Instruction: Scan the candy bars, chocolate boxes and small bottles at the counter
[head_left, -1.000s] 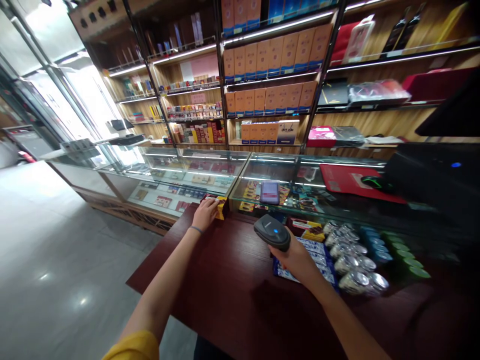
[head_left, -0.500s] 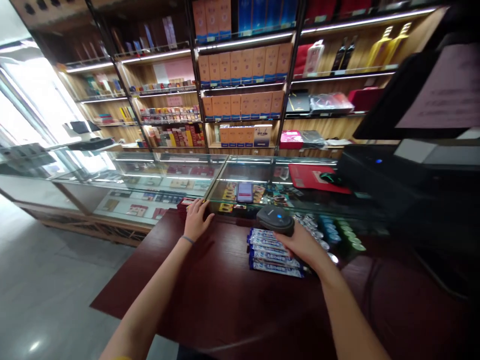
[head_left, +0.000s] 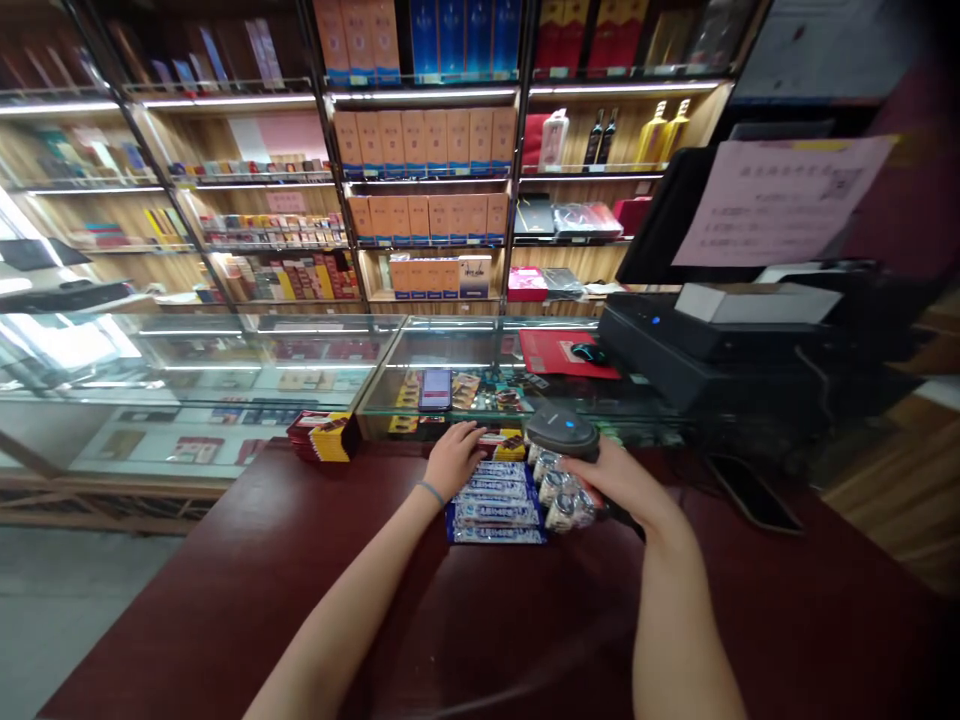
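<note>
My left hand (head_left: pixel 452 462) is at the left end of a yellow and dark-red chocolate packet (head_left: pixel 504 442), its fingers and thumb closed about that end. My right hand (head_left: pixel 611 475) grips a black handheld barcode scanner (head_left: pixel 562 428), whose head points left, close to the packet. Below the packet lies a row of blue and white sachet-like packs (head_left: pixel 496 513). Shiny-topped cylindrical packs (head_left: pixel 561 500) stand to their right, partly hidden by the scanner and right hand. Farther left, a stack of similar chocolate packets (head_left: pixel 324 437) sits at the counter's back edge.
A glass display case (head_left: pixel 315 345) runs behind the dark-red counter (head_left: pixel 345 640), with a phone (head_left: pixel 436 388) on it. A red mat (head_left: pixel 551 350) holds a mouse. A monitor with a pink sheet (head_left: pixel 780 205) and a black machine stand right. Another phone (head_left: pixel 754 492) lies on the counter.
My view has turned right. My left hand has moved right from the chocolate packet stack to beside the blue packs. The scanner remains in my right hand, near the blue packs.
</note>
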